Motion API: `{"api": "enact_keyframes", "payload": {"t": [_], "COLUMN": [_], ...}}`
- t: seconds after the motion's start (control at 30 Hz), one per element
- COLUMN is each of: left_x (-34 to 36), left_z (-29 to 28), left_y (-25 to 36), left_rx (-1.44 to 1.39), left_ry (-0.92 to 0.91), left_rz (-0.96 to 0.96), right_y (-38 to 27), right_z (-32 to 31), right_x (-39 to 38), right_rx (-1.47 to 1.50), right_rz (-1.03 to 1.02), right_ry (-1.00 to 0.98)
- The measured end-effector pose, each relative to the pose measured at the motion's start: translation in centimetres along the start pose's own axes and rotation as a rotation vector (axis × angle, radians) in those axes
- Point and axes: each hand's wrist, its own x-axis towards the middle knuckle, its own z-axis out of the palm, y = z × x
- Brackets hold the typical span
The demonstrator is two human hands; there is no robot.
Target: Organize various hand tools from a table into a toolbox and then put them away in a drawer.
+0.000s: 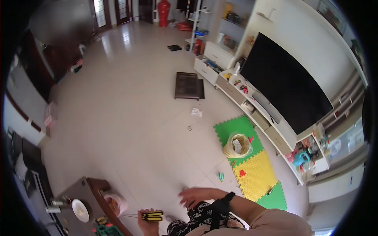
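My left hand (147,224), at the bottom centre, is closed on yellow-and-black screwdrivers (152,215) with thin shafts pointing left. My right hand (193,196) is raised over black-and-white patterned cloth (197,216), its fingers loosely apart and no object visible in them; a black band circles that forearm. Left of my left hand stands a dark brown table (90,187) with a white plate (80,210) and small tools on it, including a green item (108,230). A pink bin (115,206) sits beside the table.
Green and yellow foam mats (256,181) lie to the right with a lined wastebasket (237,145). Beyond are a white television cabinet (275,143), an open drawer (205,70), a brown wooden stool-like piece (188,84) and a red vase (163,11). Small scraps (196,112) dot the tiled floor.
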Motion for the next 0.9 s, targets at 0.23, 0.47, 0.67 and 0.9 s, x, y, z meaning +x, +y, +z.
{"api": "enact_keyframes", "payload": {"t": [0.23,0.47,0.67,0.9], "left_x": [6.7,9.7,23.9,43.6], "left_z": [-3.5,-13.5,-3.0,16.0], "left_y": [8.4,10.0,8.5,7.4], "left_rx": [0.663,1.806,1.758,1.489], "left_ry": [0.35,0.33,0.255,0.407], "left_rz": [-0.132,-0.192,-0.268,-0.122], "right_y": [4.3,26.8,26.6,9.0], "right_z": [-16.9,-21.8,-18.1,-19.7], "right_x": [-11.3,-13.0,-8.0,-8.3], "right_rx": [0.614,1.042,1.526,1.355], "right_rz": [-0.611,-0.437,-0.226,-0.636], "right_ry": [1.081,1.432,1.426,0.998]}}
